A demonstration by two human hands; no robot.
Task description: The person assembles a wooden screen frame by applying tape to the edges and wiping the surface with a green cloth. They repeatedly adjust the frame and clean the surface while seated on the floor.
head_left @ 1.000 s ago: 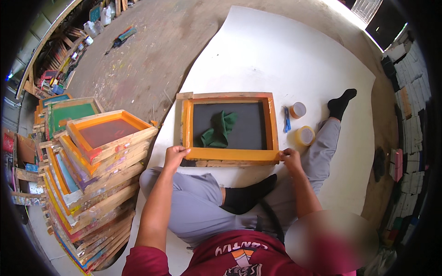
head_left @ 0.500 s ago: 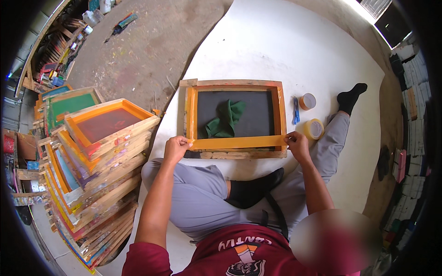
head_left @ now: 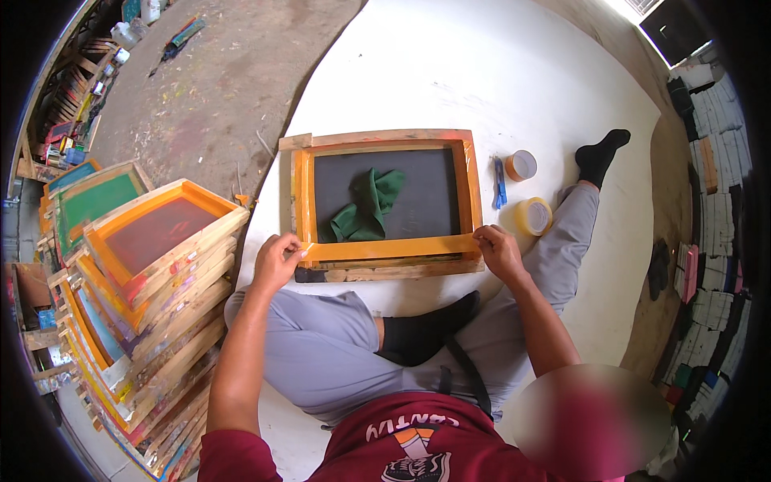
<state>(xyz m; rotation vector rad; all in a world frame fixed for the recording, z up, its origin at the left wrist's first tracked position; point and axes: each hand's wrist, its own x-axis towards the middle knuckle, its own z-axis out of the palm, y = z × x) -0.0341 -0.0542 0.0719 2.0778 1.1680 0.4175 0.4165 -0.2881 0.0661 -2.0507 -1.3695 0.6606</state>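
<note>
A strip of orange-brown tape (head_left: pixel 389 248) stretches between my two hands along the near side of a wooden screen-printing frame (head_left: pixel 377 139). My left hand (head_left: pixel 277 259) pinches the strip's left end at the frame's near left corner. At the near right corner my right hand (head_left: pixel 501 252) has the other end between thumb and fingers. Whether the strip touches the wood along its length, I cannot tell. Inside the frame, on its dark mesh (head_left: pixel 426 189), lies a crumpled green cloth (head_left: pixel 371 207). Orange tape covers the frame's inner sides.
Right of the frame are a blue cutter knife (head_left: pixel 499 183), a brown tape roll (head_left: pixel 521 165) and a clear yellowish tape roll (head_left: pixel 534 217). A tall stack of paint-stained frames (head_left: pixel 181 277) stands on my left. My legs (head_left: pixel 321 337) are around the near side, on a white sheet (head_left: pixel 418 64).
The whole view has shifted, so the frame, the stack and my hands sit farther left in the picture. Both hands still hold the taut tape strip at its ends.
</note>
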